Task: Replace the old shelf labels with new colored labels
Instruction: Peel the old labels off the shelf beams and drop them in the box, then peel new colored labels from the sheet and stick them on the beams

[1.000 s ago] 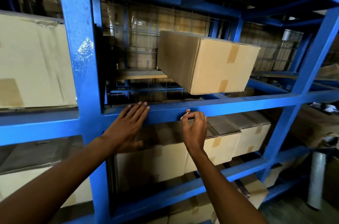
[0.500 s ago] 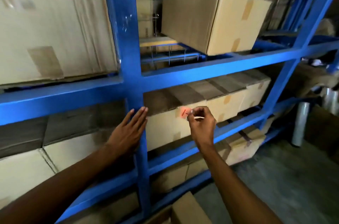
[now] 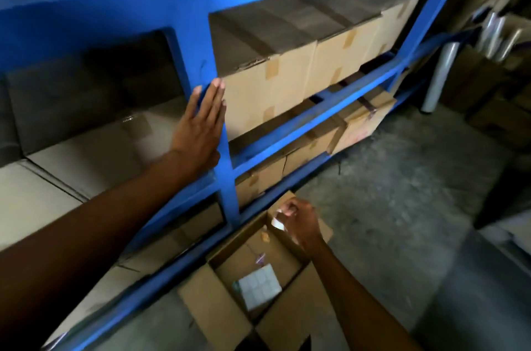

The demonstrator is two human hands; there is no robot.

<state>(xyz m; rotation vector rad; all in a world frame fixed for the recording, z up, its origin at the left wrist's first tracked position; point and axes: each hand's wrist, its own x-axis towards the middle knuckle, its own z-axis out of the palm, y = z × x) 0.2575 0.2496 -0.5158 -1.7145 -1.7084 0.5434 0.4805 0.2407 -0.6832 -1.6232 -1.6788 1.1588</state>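
Blue painted steel forms the shelf upright [image 3: 221,132], and we lay our left hand [image 3: 198,132] flat on it, fingers spread straight. Our right hand [image 3: 298,221] pinches a small pale peeled paper label [image 3: 278,222] above the open brown corrugated cardboard box [image 3: 218,307] on the floor, where a glossy white label sheet [image 3: 260,287] lies.

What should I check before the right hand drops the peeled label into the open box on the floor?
1. Right hand over the open box: ok.
2. Small label pinched in its fingers: ok.
3. Box flaps spread, inside reachable: ok.
4. Left hand flat on the blue upright, steadying: ok.
5. Label free of glue on the fingers: cannot tell.
6. Sheet of new labels in the box: ok.
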